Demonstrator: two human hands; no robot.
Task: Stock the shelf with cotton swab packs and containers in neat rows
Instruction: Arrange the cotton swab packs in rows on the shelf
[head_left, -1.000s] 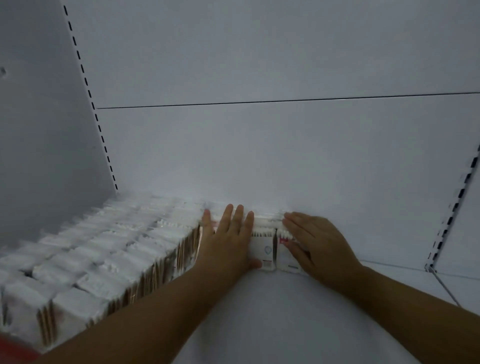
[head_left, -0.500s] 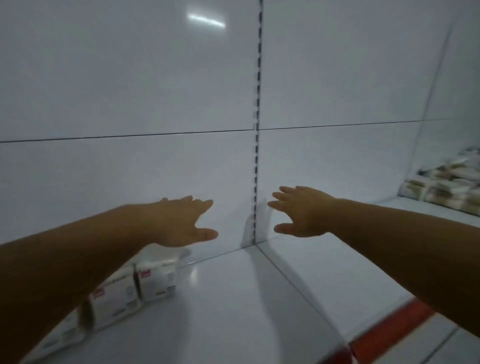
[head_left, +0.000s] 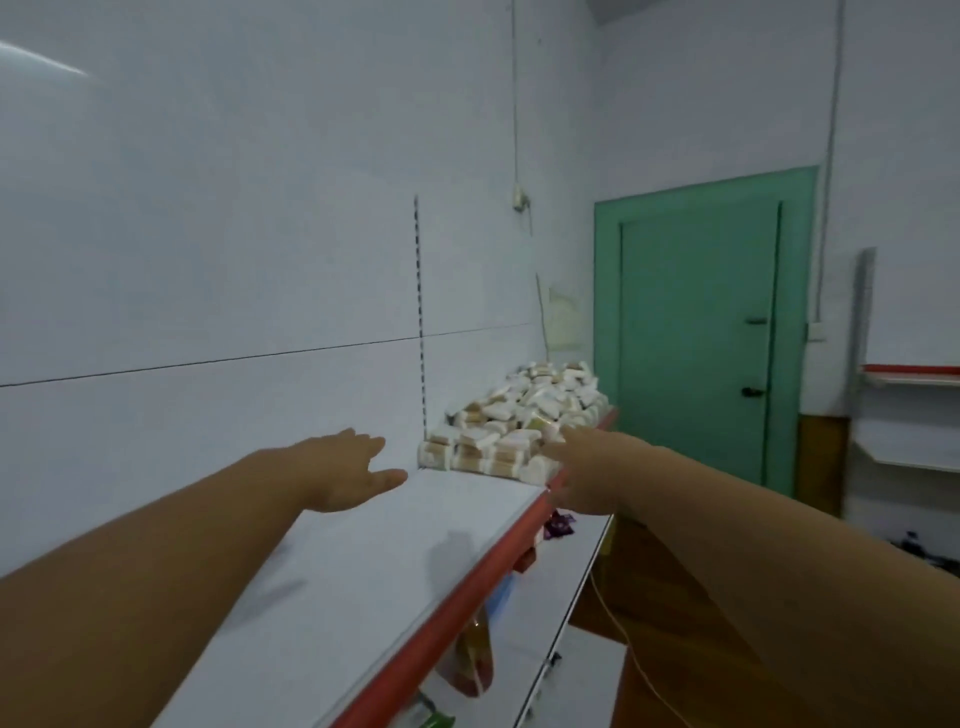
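A loose heap of cotton swab packs (head_left: 524, 415), white with tan sticks showing, lies at the far right end of the white shelf (head_left: 363, 561). My left hand (head_left: 353, 470) hovers over the shelf, fingers spread and empty, a short way left of the heap. My right hand (head_left: 582, 473) reaches out at the shelf's red front edge (head_left: 467, 587), just in front of the heap's near corner; its fingers are extended and hold nothing. The neat rows of packs seen earlier are out of view.
A white back panel (head_left: 208, 260) with a slotted upright (head_left: 420, 322) rises behind the shelf. A green door (head_left: 701, 338) stands beyond the shelf's end. Lower shelves (head_left: 550, 613) hold a few small items. Another shelf unit (head_left: 909, 410) is at the far right.
My view swung right, away from the neat rows of packs. Both hands lifted off the packs and now stretch toward the loose heap at the shelf's right end.
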